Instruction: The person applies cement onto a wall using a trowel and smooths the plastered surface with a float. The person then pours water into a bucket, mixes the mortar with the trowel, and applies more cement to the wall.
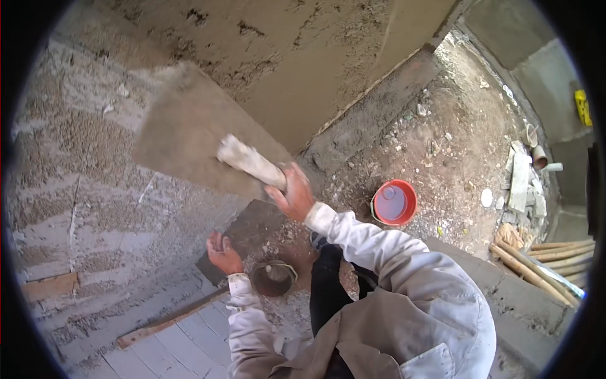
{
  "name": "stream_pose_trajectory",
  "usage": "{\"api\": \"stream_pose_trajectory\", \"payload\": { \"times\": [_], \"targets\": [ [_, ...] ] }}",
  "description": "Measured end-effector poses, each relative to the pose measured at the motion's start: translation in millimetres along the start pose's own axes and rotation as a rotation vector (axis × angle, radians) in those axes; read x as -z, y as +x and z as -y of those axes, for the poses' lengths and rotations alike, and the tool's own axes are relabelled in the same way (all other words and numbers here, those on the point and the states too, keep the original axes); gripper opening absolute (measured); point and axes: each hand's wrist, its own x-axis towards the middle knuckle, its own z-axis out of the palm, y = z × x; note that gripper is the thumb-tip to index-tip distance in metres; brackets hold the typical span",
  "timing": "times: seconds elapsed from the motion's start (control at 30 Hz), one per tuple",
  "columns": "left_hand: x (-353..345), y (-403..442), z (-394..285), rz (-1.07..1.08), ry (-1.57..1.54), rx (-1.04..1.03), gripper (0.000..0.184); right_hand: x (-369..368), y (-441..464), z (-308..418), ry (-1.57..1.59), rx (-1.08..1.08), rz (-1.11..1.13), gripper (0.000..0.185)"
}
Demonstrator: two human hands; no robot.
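Note:
My right hand (pixel 295 192) is closed around the pale, mortar-crusted handle (pixel 249 159) of a large plastering float (pixel 183 136). The float's broad grey-brown blade is slightly blurred and lies over the corner between the rough left wall and the wet plastered wall (pixel 284 95). Whether it touches either surface I cannot tell. Lower down, my left hand (pixel 224 254) is raised with its fingers loosely bent and nothing visible in them. Behind it is a dark grey flat slab or board (pixel 246 230). A dark bucket (pixel 273 278) stands just right of my left wrist.
A red bucket (pixel 394 202) with whitish liquid stands on the rubble-strewn ground (pixel 454 139). Further right lie broken pale slabs (pixel 521 180) and wooden poles (pixel 536 265). A wooden strip (pixel 170 319) edges the whitish boards (pixel 177 347) at lower left.

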Motion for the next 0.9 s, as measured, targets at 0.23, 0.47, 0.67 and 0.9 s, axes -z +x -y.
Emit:
{"api": "stream_pose_trajectory", "payload": {
  "times": [0.23,0.47,0.67,0.9],
  "targets": [
    [-48,75,-179,-0.156,0.317,-0.857,0.051,-9,183,37,0.076,0.186,-0.221,0.051],
    [-101,148,-171,-0.489,0.395,-1.279,0.052,4,264,-6,-0.025,0.470,-0.364,0.046],
    [-129,183,-149,-0.675,0.419,-1.503,0.052,23,278,-64,-0.151,0.541,-0.440,0.051],
    [-145,197,-141,-0.873,0.401,-1.558,0.049,47,269,-165,-0.234,0.400,-0.465,0.048]
  ]
}}
